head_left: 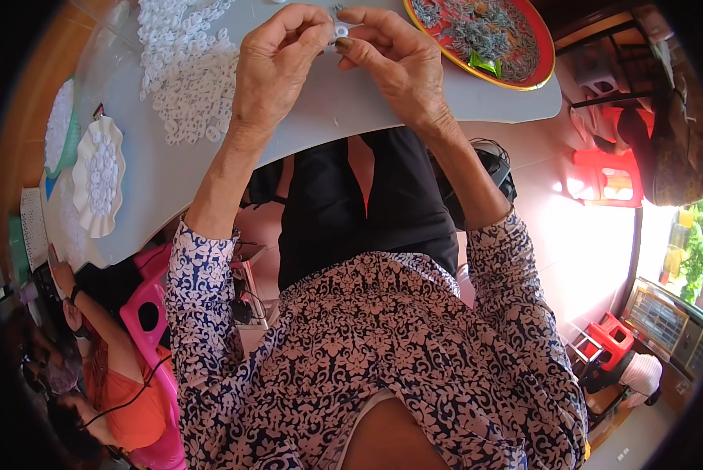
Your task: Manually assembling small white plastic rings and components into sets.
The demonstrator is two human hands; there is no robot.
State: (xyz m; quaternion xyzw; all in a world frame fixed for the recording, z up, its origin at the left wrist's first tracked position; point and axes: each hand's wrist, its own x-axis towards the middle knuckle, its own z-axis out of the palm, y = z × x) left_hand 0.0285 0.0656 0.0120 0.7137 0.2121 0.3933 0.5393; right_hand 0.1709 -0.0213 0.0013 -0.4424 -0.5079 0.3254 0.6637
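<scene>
A small white plastic piece (341, 31) sits between the fingertips of both hands, above the grey table's edge. My right hand (402, 66) pinches it with thumb and forefinger. My left hand (282, 66) is closed in a pinch right beside the piece; its fingertips hide what they grip. Left of the hands lies a spread heap of white plastic pieces (191, 98), several with a hole in them. To the right, a red round tray with a yellow rim (541, 47) bears many small grey parts (477, 35) and a green wrapped packet (485, 64).
On the table's left side stand a cream scalloped dish (85, 176) and a green basket (74, 129), both with white pieces. Another person in orange (136, 407) sits at lower left by a pink chair (144, 305). Red stools (614, 176) stand on the right-hand floor.
</scene>
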